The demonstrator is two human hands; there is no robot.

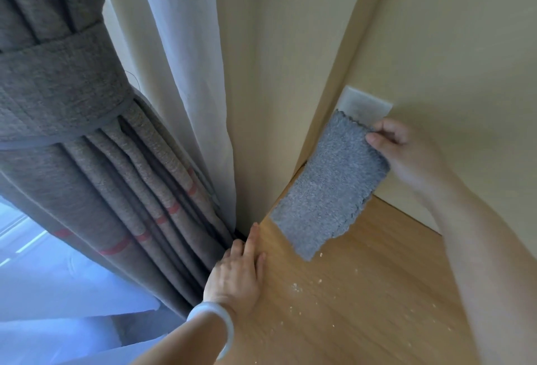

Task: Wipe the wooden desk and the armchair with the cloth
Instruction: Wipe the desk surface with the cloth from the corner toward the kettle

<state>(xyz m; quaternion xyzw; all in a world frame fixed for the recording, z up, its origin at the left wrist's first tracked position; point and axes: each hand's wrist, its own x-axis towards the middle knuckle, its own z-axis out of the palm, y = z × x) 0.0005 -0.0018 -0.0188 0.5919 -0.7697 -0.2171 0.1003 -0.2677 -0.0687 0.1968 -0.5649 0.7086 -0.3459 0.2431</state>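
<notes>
Biggest thing in view is the heavy grey-brown curtain [87,137] on my left, bunched up and cinched with a matching tie-back band [58,79], with a few red stripes lower down on the folds. Right next to it hangs a thin white curtain [191,73], running down into the corner where the cream wall [436,30] starts. Bottom right is the wooden bench [363,306], light oak colour, tucked into that corner, and it's got little white crumbs [296,287] scattered over it, mostly near the middle. The grey cloth [328,187] is up in the air over the far left corner of the bench, hanging down from my right hand [406,149] with its bottom edge close to the wood, can't tell if it's actually touching. My right grip is pinched shut on the cloth's top corner, thumb on the front and fingers behind. Just behind the cloth there's a white wall plate [366,103], partly covered by the cloth's top edge. My left hand [236,274] is lying flat on the left edge of the bench, fingers stretched out and together, not holding anything, right up against the curtain folds. There's a pale bangle [215,327] on that wrist.
</notes>
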